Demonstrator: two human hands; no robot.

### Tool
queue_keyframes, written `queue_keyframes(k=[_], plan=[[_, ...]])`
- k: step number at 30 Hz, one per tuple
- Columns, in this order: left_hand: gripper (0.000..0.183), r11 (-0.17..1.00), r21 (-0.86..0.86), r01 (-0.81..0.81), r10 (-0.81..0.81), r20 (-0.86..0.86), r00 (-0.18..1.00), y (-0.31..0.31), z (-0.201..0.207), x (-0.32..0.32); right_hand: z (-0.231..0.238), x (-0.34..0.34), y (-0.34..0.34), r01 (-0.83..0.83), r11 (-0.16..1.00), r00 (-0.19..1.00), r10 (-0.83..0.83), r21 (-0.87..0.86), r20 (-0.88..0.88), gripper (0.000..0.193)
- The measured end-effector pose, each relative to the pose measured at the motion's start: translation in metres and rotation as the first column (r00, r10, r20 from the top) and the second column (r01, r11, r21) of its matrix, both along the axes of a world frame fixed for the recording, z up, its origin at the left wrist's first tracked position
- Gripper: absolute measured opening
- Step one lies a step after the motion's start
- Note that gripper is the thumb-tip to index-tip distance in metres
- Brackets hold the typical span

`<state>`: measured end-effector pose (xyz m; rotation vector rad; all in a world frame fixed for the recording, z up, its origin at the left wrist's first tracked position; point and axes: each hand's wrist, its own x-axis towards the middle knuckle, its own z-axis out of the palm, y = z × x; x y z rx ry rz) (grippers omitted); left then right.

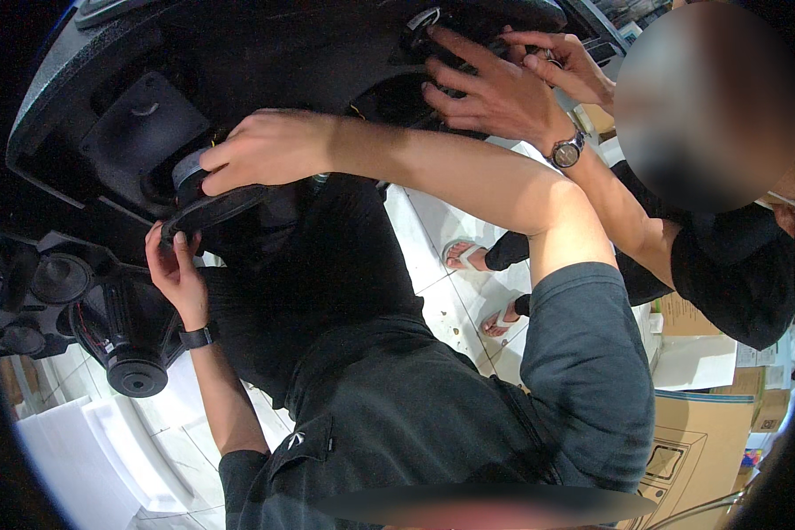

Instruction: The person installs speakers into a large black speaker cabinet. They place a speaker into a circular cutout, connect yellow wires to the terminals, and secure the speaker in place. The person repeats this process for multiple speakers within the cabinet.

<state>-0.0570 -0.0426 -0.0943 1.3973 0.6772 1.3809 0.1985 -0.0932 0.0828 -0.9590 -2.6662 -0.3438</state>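
My left hand (179,274) pinches the edge of a round black speaker driver (219,209), thumb and fingers on its rim. My right hand (261,152) reaches across and grips the same driver from above, its fingers curled by the grey magnet at the back. The driver is tilted just in front of a large black speaker cabinet (265,53). Beside it, a square black plate (146,124) is set in the cabinet. Short yellow wire shows near my right fingers. My right hand hides part of the driver.
At the right, another person's two hands (495,93) work at an opening in the same cabinet. That person's sandalled feet (470,256) stand on the tiled floor (437,314). More black speakers (62,278) and a large driver (139,373) lie at left. A cardboard box (715,442) stands lower right.
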Motion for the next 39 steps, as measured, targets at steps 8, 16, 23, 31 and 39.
queue_keyframes(k=[8,16,23,31,39], plan=[[0.027,0.999,0.004,-0.032,0.032,-0.045,0.998,0.000,0.001,-0.001,-0.004,-0.018,-0.008,0.267,0.936,0.862,-0.338,-0.230,-0.377,0.027],[0.028,1.000,-0.018,-0.013,0.013,0.004,1.000,-0.001,0.001,0.000,0.016,-0.027,-0.012,0.370,0.736,0.778,-0.579,-0.568,-0.243,0.025],[0.029,0.998,0.005,-0.057,0.057,-0.032,0.998,0.000,0.000,-0.001,0.019,-0.032,-0.009,0.444,0.663,0.777,-0.620,-0.603,-0.109,0.025],[0.027,0.999,-0.004,-0.033,0.033,-0.005,0.999,-0.001,0.001,-0.002,0.010,-0.021,0.001,0.304,0.906,0.947,-0.320,-0.293,-0.007,0.022],[0.027,0.997,0.021,-0.068,0.069,-0.063,0.996,0.000,0.004,-0.001,0.002,-0.002,0.010,0.044,0.991,0.998,-0.050,-0.128,-0.046,0.023]])
